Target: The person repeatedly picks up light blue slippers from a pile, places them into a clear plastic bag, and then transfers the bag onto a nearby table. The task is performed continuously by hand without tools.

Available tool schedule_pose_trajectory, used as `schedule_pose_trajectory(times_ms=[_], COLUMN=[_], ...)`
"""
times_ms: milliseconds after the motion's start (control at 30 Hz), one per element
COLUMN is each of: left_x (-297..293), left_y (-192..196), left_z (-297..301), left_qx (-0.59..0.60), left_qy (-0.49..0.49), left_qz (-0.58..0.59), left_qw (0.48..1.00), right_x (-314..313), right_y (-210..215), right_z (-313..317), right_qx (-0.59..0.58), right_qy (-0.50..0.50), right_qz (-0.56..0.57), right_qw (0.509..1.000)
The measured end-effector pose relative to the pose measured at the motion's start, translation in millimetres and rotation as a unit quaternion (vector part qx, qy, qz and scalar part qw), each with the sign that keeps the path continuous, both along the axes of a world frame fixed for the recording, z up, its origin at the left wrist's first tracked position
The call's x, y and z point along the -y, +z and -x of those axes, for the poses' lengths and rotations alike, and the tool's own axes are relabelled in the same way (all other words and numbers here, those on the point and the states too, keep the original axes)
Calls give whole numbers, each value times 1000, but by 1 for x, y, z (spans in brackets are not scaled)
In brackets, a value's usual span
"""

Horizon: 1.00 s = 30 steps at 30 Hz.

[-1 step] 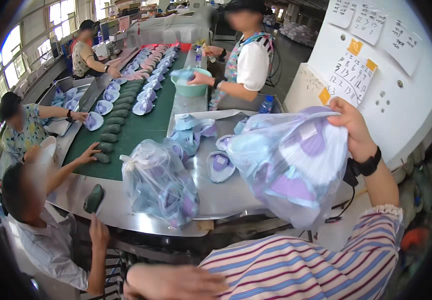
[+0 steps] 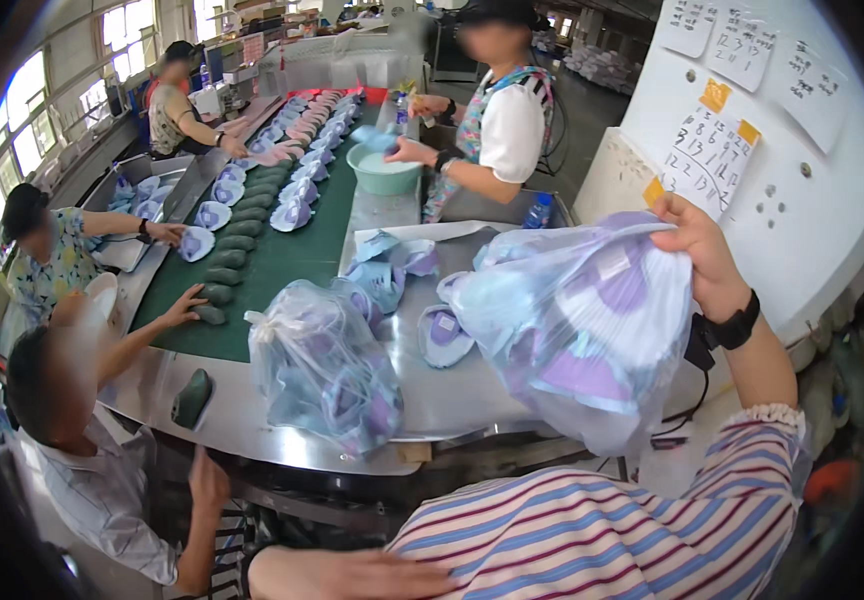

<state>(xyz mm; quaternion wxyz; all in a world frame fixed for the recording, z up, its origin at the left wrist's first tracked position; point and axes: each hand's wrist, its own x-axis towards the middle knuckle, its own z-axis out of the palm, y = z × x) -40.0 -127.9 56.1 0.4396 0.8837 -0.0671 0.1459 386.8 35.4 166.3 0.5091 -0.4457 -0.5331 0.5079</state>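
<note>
My right hand (image 2: 697, 245) is raised at the right, its fingers closed on the gathered top of a clear plastic bag (image 2: 592, 320). Pale blue and purple shoe uppers fill this bag, which hangs over the near right corner of the metal table. My left hand (image 2: 362, 574) is low at the bottom edge, in front of my striped sleeve, slightly blurred, fingers stretched out and holding nothing. A second, tied bag of uppers (image 2: 324, 365) stands on the table. Between the bags lie loose shoe uppers (image 2: 444, 335).
A green conveyor belt (image 2: 177, 320) carries rows of uppers and dark green shoe lasts (image 2: 237, 244). One last (image 2: 192, 398) lies on the metal edge (image 2: 252, 425). Co-workers stand along both sides; one holds a blue piece over a green basin (image 2: 382, 178). A white board (image 2: 802, 200) with papers rises at the right.
My left hand has dropped slightly lower. The near-left co-worker's hand has moved down from the lone last. Across the table, the blue piece has been lifted higher from the basin.
</note>
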Motion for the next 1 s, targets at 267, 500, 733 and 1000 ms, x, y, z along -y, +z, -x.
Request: schedule_pose_trajectory(times_ms=[267,500,733,1000], left_x=[-3,-235,-326,-439], left_y=[-14,-166,-278,-342], left_z=[69,-67,-235,-256], left_qx=[321,27,-296,-351], left_qy=[-149,474,174,79], left_qz=[44,226,-401,-560], left_qw=[934,851,849,747], right_x=[-27,31,77,116], right_y=[-35,-55,-112,-132], right_z=[-18,-71,-96,-118], right_qx=[18,284,345,253], right_qy=[11,105,-16,-58], right_qz=[-112,-228,-152,-77], right_qw=[993,925,926,963])
